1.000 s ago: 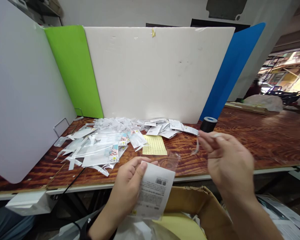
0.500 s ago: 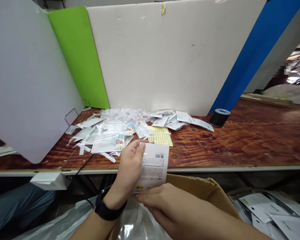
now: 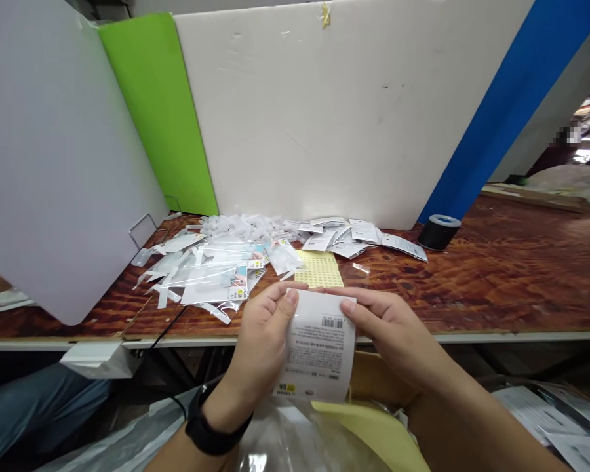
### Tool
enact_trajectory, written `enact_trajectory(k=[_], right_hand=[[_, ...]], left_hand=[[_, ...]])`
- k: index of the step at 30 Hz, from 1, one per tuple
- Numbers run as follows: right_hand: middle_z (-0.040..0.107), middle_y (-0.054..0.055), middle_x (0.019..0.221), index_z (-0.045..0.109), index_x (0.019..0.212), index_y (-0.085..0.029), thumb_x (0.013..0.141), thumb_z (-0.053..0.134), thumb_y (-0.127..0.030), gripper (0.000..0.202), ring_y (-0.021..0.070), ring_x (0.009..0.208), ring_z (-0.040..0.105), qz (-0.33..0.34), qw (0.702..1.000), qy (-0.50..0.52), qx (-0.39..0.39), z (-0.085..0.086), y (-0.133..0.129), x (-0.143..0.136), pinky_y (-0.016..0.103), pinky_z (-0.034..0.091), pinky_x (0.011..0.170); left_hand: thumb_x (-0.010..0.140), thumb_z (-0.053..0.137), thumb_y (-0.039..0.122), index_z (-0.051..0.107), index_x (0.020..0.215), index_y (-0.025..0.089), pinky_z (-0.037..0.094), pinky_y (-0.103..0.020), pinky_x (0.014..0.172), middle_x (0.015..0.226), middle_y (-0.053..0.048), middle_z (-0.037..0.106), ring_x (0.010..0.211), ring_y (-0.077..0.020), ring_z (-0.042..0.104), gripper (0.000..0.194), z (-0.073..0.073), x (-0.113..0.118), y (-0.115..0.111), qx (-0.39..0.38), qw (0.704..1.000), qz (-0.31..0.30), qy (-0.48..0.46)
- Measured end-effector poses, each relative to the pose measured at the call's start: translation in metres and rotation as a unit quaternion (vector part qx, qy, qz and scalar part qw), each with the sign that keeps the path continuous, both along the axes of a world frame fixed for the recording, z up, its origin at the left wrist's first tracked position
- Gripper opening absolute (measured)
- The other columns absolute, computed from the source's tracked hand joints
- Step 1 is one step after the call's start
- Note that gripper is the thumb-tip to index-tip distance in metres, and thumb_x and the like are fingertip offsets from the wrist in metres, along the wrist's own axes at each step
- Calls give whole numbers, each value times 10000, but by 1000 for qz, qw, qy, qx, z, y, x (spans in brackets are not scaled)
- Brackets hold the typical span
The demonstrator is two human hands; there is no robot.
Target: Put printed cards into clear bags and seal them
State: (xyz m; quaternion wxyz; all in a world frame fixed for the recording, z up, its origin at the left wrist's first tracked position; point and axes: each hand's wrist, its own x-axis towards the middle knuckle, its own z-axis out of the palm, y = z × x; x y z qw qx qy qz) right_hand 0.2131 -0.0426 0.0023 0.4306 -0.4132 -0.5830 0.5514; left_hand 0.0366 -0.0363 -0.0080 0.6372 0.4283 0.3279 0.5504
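the wooden table point(image 3: 511, 282) is the largest surface here, and the white board point(image 3: 324, 118) stands along its back. in front of the table edge is the cardboard box point(image 3: 383, 380), with clear plastic and something yellow in it. on the table lies a loose pile of clear packets point(image 3: 216, 262), and to the right of it a smaller group of white packets point(image 3: 354, 237).

nearer are the two hands. the left hand point(image 3: 263, 331) is clamped on the printed packet point(image 3: 319, 354), thumb on the front near the upper left corner. the right hand point(image 3: 396, 328) is also clamped on it, thumb at the upper right corner, fingers behind. the packet is in the air, tilted, before the table edge.

in my judgement, the upper edge is the part being worked. it would be good to hold the two corners level and press evenly from one thumb to the other, so that the thin film does not wrinkle. a hard pinch could bend the card.

smaller is the yellow sticker sheet point(image 3: 319, 265), just beyond the fingertips; the knuckles should not drag it. smallest, the barcode point(image 3: 333, 322) is near the right thumb, better left uncreased.
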Motion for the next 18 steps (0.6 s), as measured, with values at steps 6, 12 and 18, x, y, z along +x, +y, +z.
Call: enact_trajectory(k=[6, 12, 18], right_hand=[[735, 70, 999, 730, 1001, -194, 843, 633, -285, 206, 210, 892, 690, 28, 997, 75, 2, 5, -1, 8, 321, 554, 783], [703, 52, 1100, 696, 1090, -244, 868, 597, -241, 243, 221, 1005, 657, 61, 996, 66, 23, 6, -3, 18, 326, 545, 821], [760, 5, 827, 772, 852, -273, 789, 607, -109, 241, 147, 708, 699, 36, 989, 31, 140, 12, -8, 23, 197, 535, 603]], left_hand=[[824, 627, 289, 656, 946, 153, 534, -258, 738, 962, -90, 716, 841, -176, 666, 185, 2, -7, -5, -18, 999, -40, -33], [794, 657, 275, 647, 1021, 185, 528, -255, 640, 813, -69, 718, 686, -163, 662, 245, 6, -9, -6, -15, 997, -62, -48], [728, 703, 224, 735, 685, 203, 446, -191, 552, 644, -16, 674, 575, -109, 580, 58, -1, -14, -7, 35, 999, -35, -20]])
